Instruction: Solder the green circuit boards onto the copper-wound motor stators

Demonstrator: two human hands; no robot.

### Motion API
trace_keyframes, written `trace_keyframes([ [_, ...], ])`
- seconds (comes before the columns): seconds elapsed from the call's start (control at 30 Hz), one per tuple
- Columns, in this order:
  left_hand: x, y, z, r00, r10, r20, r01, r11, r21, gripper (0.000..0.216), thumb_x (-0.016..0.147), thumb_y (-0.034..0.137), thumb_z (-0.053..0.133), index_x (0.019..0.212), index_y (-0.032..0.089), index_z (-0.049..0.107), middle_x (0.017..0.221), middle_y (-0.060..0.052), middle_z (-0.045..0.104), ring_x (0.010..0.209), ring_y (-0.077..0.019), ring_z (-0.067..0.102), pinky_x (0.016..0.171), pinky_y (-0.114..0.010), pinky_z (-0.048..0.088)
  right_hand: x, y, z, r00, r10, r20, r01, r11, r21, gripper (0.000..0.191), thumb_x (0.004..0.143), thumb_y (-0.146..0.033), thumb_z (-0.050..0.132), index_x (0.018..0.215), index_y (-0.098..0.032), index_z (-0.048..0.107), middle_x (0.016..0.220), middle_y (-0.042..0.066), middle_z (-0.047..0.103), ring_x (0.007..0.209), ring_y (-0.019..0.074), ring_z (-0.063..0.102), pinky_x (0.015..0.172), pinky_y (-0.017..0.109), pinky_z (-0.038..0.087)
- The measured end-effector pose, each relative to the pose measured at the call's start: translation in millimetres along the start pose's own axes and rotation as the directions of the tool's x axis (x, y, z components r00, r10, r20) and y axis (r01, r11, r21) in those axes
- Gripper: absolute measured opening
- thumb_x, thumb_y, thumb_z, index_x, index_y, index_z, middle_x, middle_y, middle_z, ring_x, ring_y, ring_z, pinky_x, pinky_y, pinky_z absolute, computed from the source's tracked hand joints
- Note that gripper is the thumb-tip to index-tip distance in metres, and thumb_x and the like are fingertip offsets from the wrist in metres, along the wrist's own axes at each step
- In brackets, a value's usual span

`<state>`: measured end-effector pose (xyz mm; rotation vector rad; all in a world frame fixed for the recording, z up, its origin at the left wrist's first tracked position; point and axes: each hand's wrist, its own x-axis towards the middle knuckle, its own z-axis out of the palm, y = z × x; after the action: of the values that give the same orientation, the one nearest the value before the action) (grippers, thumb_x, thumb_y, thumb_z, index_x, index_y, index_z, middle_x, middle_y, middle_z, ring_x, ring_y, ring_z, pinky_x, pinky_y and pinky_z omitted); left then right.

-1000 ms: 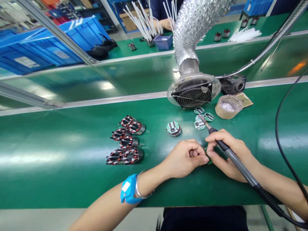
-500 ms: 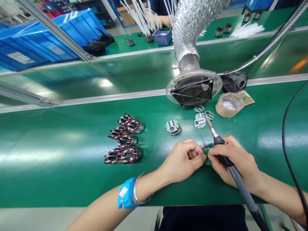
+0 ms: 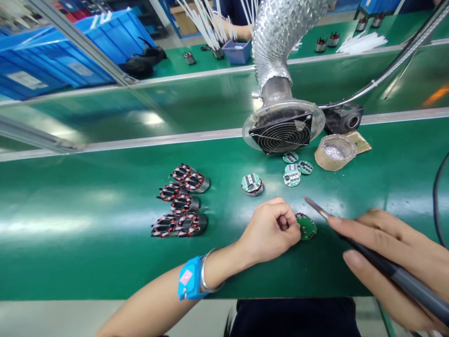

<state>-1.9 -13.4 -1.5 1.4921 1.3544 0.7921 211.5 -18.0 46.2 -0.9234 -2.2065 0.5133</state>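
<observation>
Head view: a round green circuit board (image 3: 307,228) is seen on or just above the counter (image 3: 105,267), apparently pinched at its left rim by the closed fingers of the left hand (image 3: 269,229), though their exact hold is partly hidden. A soldering iron (image 3: 377,263) is gripped between the thumb and fingers of the right hand (image 3: 400,262), its tip apart from the board. The board is judged to be light, stiff and easily damaged, so it is best held by its rim, with its face left untouched.
</observation>
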Motion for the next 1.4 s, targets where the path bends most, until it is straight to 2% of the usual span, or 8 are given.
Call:
trace_keyframes([
  [0.13, -1, 0, -1, 1.000, -0.012, 0.004, 0.013, 1.000, -0.026, 0.009, 0.065, 0.012, 0.059, 0.057, 0.014, 0.056, 0.064, 0.003, 0.049, 0.048, -0.0045, 0.043, 0.045, -0.017, 0.034, -13, -6, -2, 1.000, -0.027, 0.002, 0.027, 1.000, 0.015, 0.030, 0.084, -0.011, 0.055, 0.111, -0.015, 0.067, 0.085, 0.007, 0.066, 0.072, 0.0169, 0.064, 0.056, 0.029, 0.048],
  [0.27, -1, 1, -2, 1.000, -0.012, 0.009, 0.012, 0.999, -0.031, 0.009, 0.064, 0.011, 0.059, 0.056, 0.014, 0.056, 0.064, 0.003, 0.049, 0.049, -0.0044, 0.043, 0.045, -0.017, 0.034, -19, -9, 5, 1.000, -0.009, 0.012, 0.010, 0.999, -0.044, 0.024, 0.084, -0.013, 0.054, 0.105, -0.018, 0.066, 0.083, 0.005, 0.067, 0.073, 0.0186, 0.065, 0.063, 0.033, 0.052],
  [0.47, 0, 1, -1, 1.000, -0.002, 0.006, 0.002, 1.000, -0.004, 0.009, 0.065, 0.011, 0.059, 0.057, 0.014, 0.056, 0.065, 0.002, 0.050, 0.050, -0.0049, 0.044, 0.047, -0.018, 0.035, -19, -16, 9, 1.000, 0.014, 0.011, -0.013, 0.995, -0.094, 0.027, 0.084, -0.012, 0.051, 0.106, -0.023, 0.062, 0.082, 0.006, 0.068, 0.072, 0.0230, 0.066, 0.061, 0.038, 0.053],
  [0.6, 1, 1, -1, 1.000, 0.014, -0.002, -0.014, 0.999, 0.040, 0.010, 0.065, 0.012, 0.058, 0.056, 0.015, 0.055, 0.064, 0.002, 0.050, 0.051, -0.0056, 0.044, 0.047, -0.018, 0.034, -18, -18, 8, 1.000, 0.012, 0.014, -0.010, 0.993, -0.117, 0.028, 0.084, -0.012, 0.051, 0.107, -0.024, 0.060, 0.083, 0.006, 0.069, 0.073, 0.0236, 0.066, 0.063, 0.039, 0.054],
  [0.9, 2, 1, 0, 0.999, 0.048, -0.008, -0.046, 0.993, 0.113, 0.011, 0.065, 0.010, 0.056, 0.056, 0.015, 0.054, 0.062, 0.002, 0.050, 0.052, -0.0069, 0.044, 0.049, -0.020, 0.033, -14, -16, 6, 0.997, -0.036, 0.070, 0.043, 0.994, -0.100, 0.027, 0.083, -0.011, 0.049, 0.106, -0.022, 0.060, 0.077, 0.006, 0.067, 0.069, 0.0233, 0.065, 0.055, 0.038, 0.050],
  [1.23, 0, 2, 2, 0.996, 0.081, -0.021, -0.077, 0.985, 0.154, 0.015, 0.066, 0.009, 0.058, 0.055, 0.016, 0.050, 0.061, 0.003, 0.047, 0.053, -0.0076, 0.044, 0.050, -0.021, 0.033, -10, -18, 9, 0.999, -0.036, 0.021, 0.039, 0.991, -0.126, 0.028, 0.080, -0.010, 0.050, 0.103, -0.023, 0.060, 0.077, 0.005, 0.067, 0.069, 0.0240, 0.066, 0.051, 0.037, 0.049],
  [1.4, 1, 2, 1, 0.996, 0.082, -0.019, -0.079, 0.988, 0.133, 0.016, 0.065, 0.009, 0.058, 0.055, 0.016, 0.049, 0.061, 0.003, 0.047, 0.052, -0.0073, 0.043, 0.049, -0.021, 0.033, -15, -12, 4, 1.000, -0.006, 0.018, 0.008, 0.995, -0.101, 0.030, 0.080, -0.011, 0.051, 0.104, -0.025, 0.063, 0.079, 0.004, 0.068, 0.071, 0.0234, 0.067, 0.055, 0.036, 0.052],
])
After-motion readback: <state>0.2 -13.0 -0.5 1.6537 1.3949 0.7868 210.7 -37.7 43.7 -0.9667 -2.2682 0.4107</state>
